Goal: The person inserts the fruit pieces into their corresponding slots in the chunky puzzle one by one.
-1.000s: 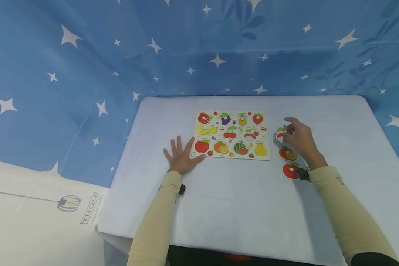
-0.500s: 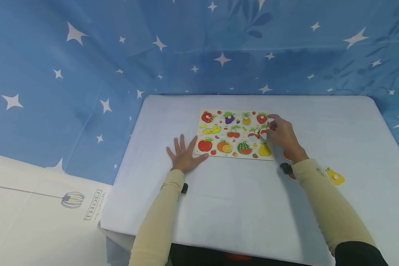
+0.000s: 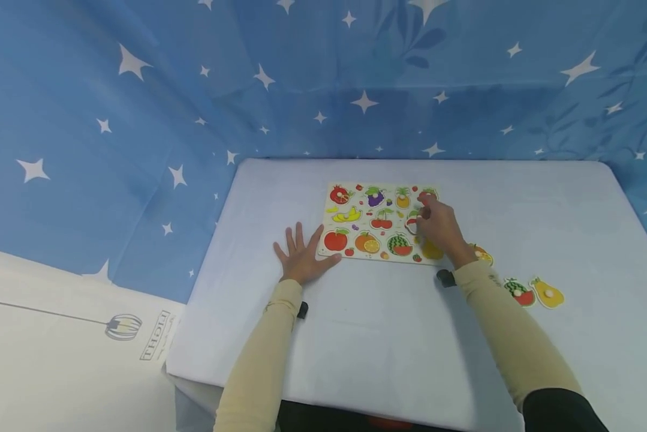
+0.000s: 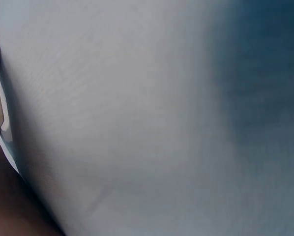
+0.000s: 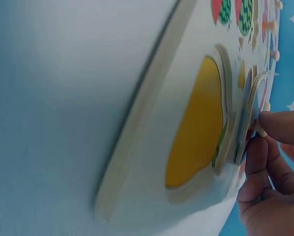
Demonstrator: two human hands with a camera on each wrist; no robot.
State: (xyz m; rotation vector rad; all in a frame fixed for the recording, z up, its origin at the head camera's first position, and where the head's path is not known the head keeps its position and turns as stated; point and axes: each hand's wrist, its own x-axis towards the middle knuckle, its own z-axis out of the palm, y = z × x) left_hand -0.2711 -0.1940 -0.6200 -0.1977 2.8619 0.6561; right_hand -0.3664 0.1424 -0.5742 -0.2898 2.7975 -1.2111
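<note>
A wooden fruit puzzle board (image 3: 374, 259) lies on the white table. My left hand (image 3: 301, 261) rests flat with fingers spread, thumb and index finger touching the board's lower left corner. Over the board's right side, my right hand (image 3: 443, 230) pinches a fruit-shaped puzzle piece by its small knob (image 5: 260, 129). That puzzle piece (image 5: 253, 110) stands tilted against the board just beyond the yellow pear shape (image 5: 198, 132) in the right wrist view. My fingers partly hide its picture. The left wrist view shows mostly tablecloth, with a bit of hand and board edge at left.
Loose pieces lie right of the board: an orange (image 3: 483, 254) half under my right wrist, a watermelon (image 3: 519, 293) and a pear (image 3: 547, 293). A blue starry cloth (image 3: 323, 78) hangs behind the table (image 3: 377, 354). A white printed sheet (image 3: 59, 348) is at left.
My right hand has carried the fruit piece leftward from the loose pieces onto the board's right side. The left hand has stayed at the board's corner. The head view has shifted slightly.
</note>
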